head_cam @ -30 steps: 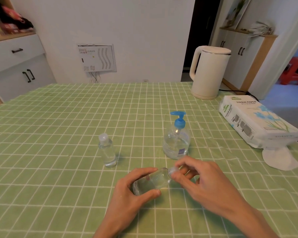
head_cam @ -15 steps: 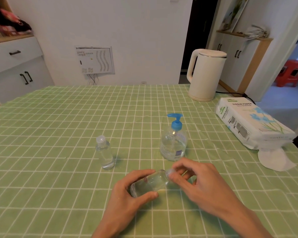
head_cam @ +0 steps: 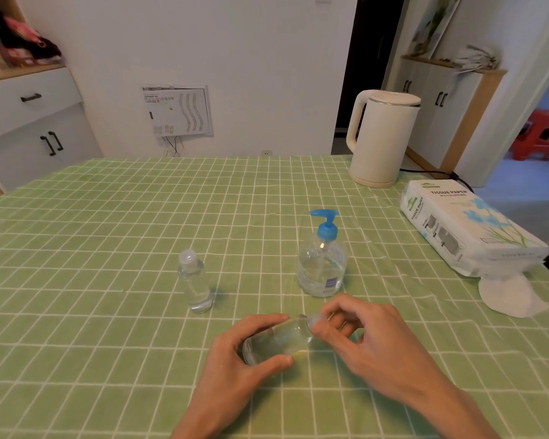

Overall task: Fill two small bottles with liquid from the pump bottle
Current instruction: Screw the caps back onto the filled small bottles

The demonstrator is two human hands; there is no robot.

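Left hand (head_cam: 235,359) grips a tilted bottle (head_cam: 276,339); right hand (head_cam: 371,340) fingers (head_cam: 330,312) pinch its cap (head_cam: 314,320). Pump bottle (head_cam: 322,267) stands just beyond.

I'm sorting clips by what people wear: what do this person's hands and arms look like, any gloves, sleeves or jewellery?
The left hand and the right hand wear no gloves, and no ring shows on either. The left forearm and the right forearm run uncovered to the picture's bottom edge: no sleeve, watch or wristband shows.
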